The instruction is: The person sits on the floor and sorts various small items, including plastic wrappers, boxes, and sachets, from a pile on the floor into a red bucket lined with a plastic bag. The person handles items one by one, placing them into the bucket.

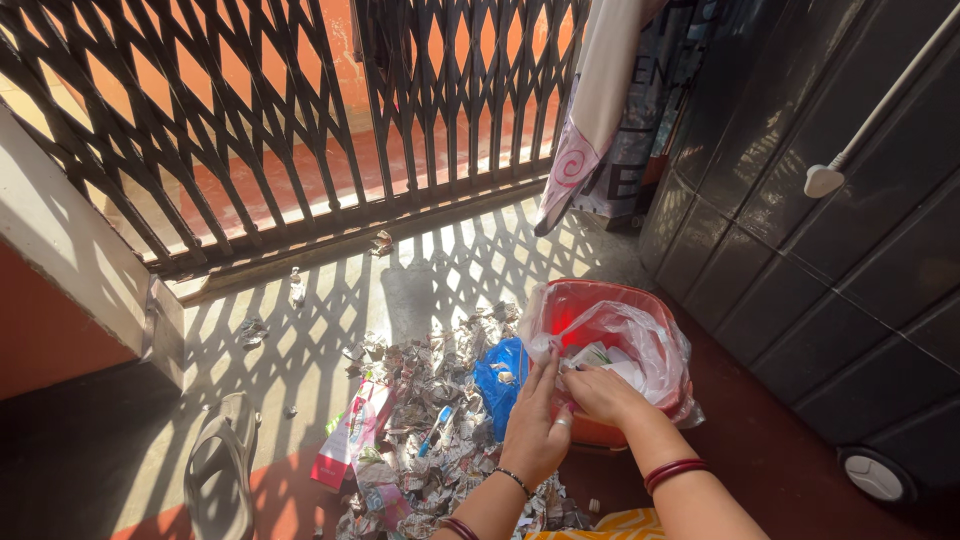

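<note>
Red bin [588, 300] with clear plastic liner [640, 340], blue bag [500, 375], multicolour printed paper scraps [430, 400], pink-green-white carton [350, 430], grey sandal [220, 470], black lattice gate [300, 110] casting diamond shadows on grey floor [330, 330], cream cloth [590, 110] with pink swirl, dark red bangles [675, 470].

We counted one red bin [640, 300] with one clear plastic liner bag [640, 345] inside it, one blue plastic bag [500, 375], and one heap of torn paper scraps [430, 420] too many to number. We also saw one grey sandal [222, 478], one pink carton [350, 432], and two hands [535, 430], with two red bangles [675, 472] on the right wrist.
</note>
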